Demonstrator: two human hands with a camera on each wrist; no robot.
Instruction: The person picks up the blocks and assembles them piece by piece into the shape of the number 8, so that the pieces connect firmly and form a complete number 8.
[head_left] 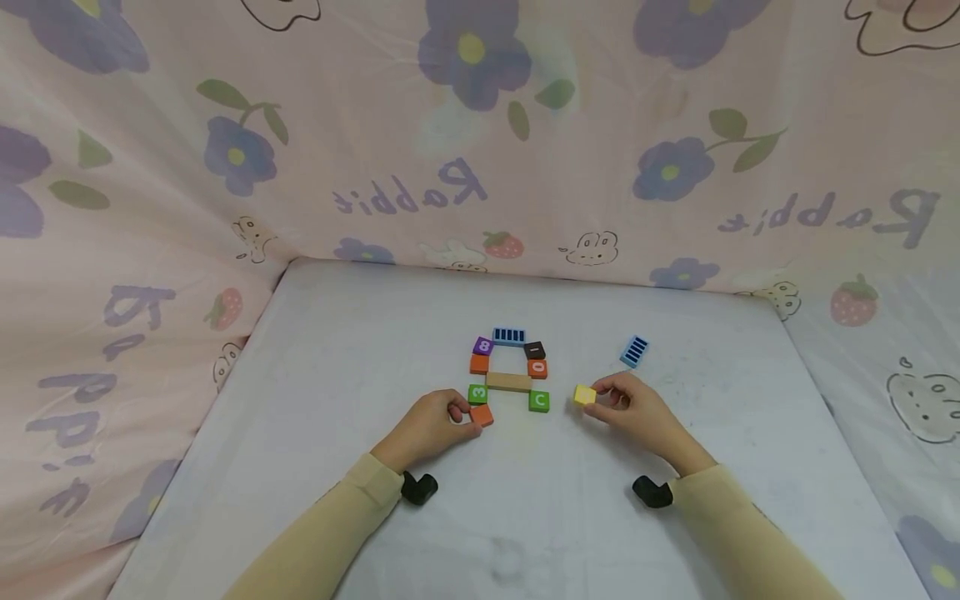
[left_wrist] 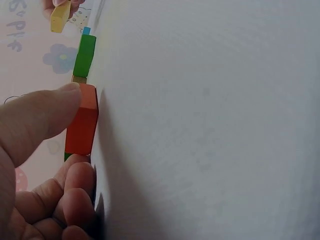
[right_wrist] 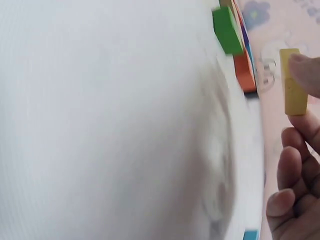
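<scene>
Between thumb and fingers, the left hand pinches an orange block, just below a green block marked 3. A yellow block is pinched by the right hand, held above the table in the right wrist view. Between the hands lies an arrangement of blocks: a plain wooden strip, a green C block, an orange 0 block, another orange block, a purple 8 block, a black block and a blue barred block at the top.
A second blue barred block lies apart to the right, beyond the right hand. The white tabletop is bordered by a pink patterned cloth at the back and sides. Black wrist mounts sit by both cuffs.
</scene>
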